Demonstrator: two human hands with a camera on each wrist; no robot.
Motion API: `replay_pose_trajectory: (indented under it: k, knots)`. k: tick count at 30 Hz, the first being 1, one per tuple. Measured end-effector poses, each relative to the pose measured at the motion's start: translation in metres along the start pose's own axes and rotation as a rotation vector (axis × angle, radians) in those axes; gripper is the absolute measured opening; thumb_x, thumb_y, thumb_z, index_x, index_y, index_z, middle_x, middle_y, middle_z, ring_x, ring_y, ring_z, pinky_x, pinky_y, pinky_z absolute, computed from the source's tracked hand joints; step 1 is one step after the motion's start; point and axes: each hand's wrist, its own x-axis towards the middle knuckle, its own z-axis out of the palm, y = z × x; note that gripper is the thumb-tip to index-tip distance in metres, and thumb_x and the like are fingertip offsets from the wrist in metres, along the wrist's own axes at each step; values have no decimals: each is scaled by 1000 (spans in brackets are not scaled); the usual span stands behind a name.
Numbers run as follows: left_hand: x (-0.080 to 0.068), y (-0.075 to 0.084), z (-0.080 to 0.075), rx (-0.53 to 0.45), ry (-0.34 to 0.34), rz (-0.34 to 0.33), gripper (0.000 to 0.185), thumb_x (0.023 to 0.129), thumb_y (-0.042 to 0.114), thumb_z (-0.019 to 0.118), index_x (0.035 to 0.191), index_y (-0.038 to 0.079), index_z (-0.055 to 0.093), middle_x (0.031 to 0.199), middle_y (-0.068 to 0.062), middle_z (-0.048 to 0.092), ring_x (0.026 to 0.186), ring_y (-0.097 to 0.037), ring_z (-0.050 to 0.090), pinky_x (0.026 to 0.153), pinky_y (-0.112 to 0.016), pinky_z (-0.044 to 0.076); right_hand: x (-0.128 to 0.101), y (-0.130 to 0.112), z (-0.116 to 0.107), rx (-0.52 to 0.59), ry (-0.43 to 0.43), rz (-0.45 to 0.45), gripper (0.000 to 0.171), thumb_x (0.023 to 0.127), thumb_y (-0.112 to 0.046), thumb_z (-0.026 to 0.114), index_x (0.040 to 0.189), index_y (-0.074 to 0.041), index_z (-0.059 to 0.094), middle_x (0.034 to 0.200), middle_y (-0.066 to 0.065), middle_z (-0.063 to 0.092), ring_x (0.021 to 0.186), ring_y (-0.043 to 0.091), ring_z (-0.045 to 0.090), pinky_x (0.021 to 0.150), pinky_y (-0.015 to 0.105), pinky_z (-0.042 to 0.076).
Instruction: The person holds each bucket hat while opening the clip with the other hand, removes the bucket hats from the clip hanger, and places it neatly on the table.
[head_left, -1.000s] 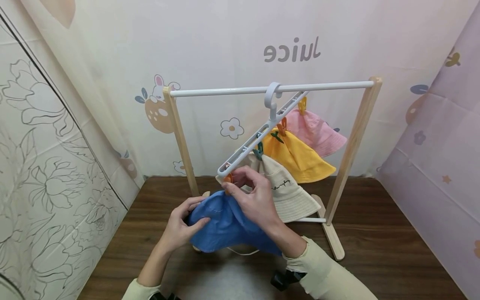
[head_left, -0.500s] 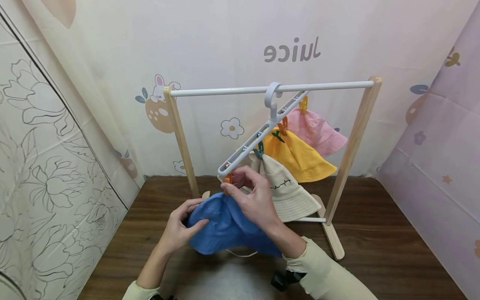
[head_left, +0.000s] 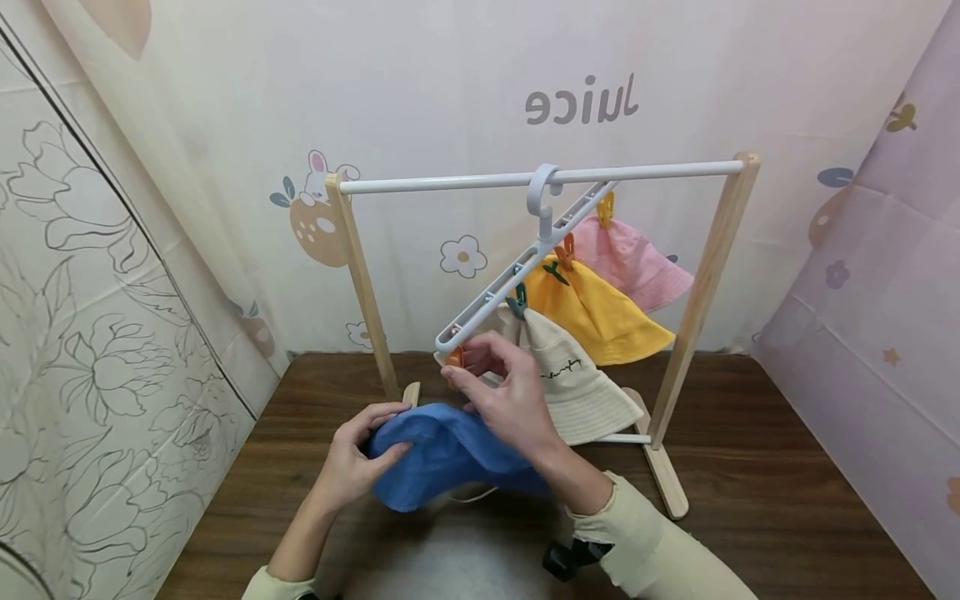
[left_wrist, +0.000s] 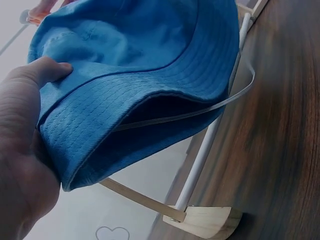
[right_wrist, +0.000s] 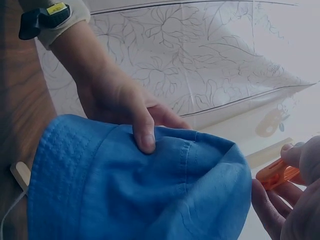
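My left hand [head_left: 375, 442] grips the left brim of a blue bucket hat [head_left: 442, 458], thumb on top, just above the table. In the left wrist view the blue hat [left_wrist: 140, 75] fills the frame, its thin white chin cord [left_wrist: 220, 102] hanging loose. My right hand [head_left: 468, 367] reaches over the hat and pinches an orange clip [head_left: 453, 357] at the low end of a tilted white hanger [head_left: 510, 275]. In the right wrist view the orange clip [right_wrist: 275, 175] sits between my fingers, just right of the blue hat [right_wrist: 125, 185], apart from the cloth.
The hanger hooks on the white bar [head_left: 450, 182] of a wooden rack. A cream hat [head_left: 577, 392], a yellow hat [head_left: 600, 312] and a pink hat [head_left: 637, 262] hang clipped to it. The rack stands on a dark wooden table [head_left: 750, 483] with curtained walls close around.
The blue hat has dropped a little, down and left, away from the orange clip. My right hand stays at the clip; my left hand lowered with the brim.
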Motion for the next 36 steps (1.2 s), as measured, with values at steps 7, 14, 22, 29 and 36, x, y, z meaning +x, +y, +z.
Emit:
replay_pose_trajectory:
  k: [7,14,22,29,36]
  knots:
    - [-2,1,-2,-3,5,-5,49,89,-20,79,136,-10,68,130,24,77,114,7,74,100,-13,57,0,1,0,11,-3,-11,25,98,-5,86,121,-3,76,106,21,80,84,10,71,58,44,67]
    - [-6,1,-7,1,9,-54,51,91,-18,79,139,-5,69,132,29,76,116,8,73,101,-13,56,1,2,2,18,-3,-18,24,97,-3,86,119,-3,76,105,20,81,83,10,72,60,57,66]
    - [-7,-1,-10,-15,12,-51,50,91,-19,78,139,-6,69,132,27,77,116,6,74,101,-13,56,2,2,3,5,13,-31,25,95,-3,88,118,-3,76,103,20,81,80,9,72,61,37,67]
    - [-9,-3,-12,-15,20,-41,51,90,-21,77,139,-5,69,132,26,77,115,6,74,101,-13,56,2,6,4,-4,11,-25,28,94,-3,89,119,-3,76,104,19,82,81,11,73,62,35,67]
    - [-12,-2,-14,1,32,-60,51,90,-20,77,138,-5,69,131,27,77,114,6,74,100,-13,56,1,5,5,-40,23,-57,31,93,-4,91,121,-4,76,106,16,83,85,11,73,69,30,67]
